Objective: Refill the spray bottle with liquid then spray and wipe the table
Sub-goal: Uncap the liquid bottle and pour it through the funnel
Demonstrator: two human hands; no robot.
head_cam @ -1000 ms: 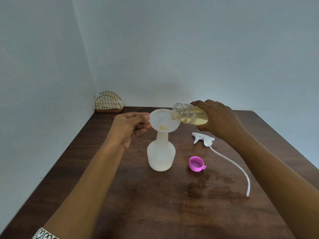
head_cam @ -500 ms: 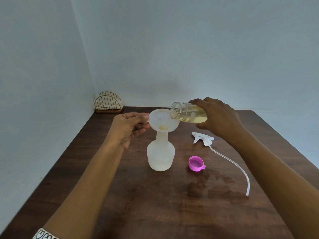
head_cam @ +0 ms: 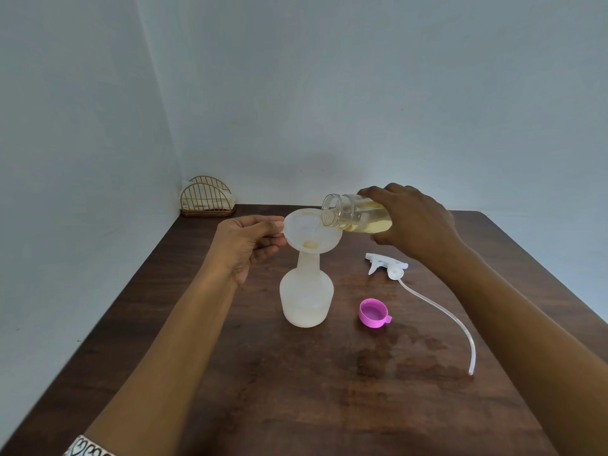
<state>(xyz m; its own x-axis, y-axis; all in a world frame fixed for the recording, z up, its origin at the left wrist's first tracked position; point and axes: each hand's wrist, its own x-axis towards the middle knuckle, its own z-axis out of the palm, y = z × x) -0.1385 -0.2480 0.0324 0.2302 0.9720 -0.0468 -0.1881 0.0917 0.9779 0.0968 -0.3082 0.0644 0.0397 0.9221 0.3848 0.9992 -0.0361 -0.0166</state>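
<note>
A translucent white spray bottle (head_cam: 306, 297) stands uncapped mid-table, with a white funnel (head_cam: 307, 230) seated in its neck. My left hand (head_cam: 251, 243) pinches the funnel's rim on its left side. My right hand (head_cam: 416, 222) grips a clear bottle of yellowish liquid (head_cam: 353, 213), tipped nearly level with its open mouth over the funnel. A thin stream runs into the funnel, where a little liquid pools. The white spray head (head_cam: 388, 265) with its long tube lies on the table to the right.
A pink cap (head_cam: 374, 313) lies open side up right of the spray bottle. A gold wire holder (head_cam: 207, 199) stands in the far left corner against the wall. Damp patches (head_cam: 408, 360) darken the brown table (head_cam: 296, 406) near the tube's end.
My right hand has tipped the clear bottle a little further and shifted it slightly left over the funnel. The left hand and spray bottle have stayed in place.
</note>
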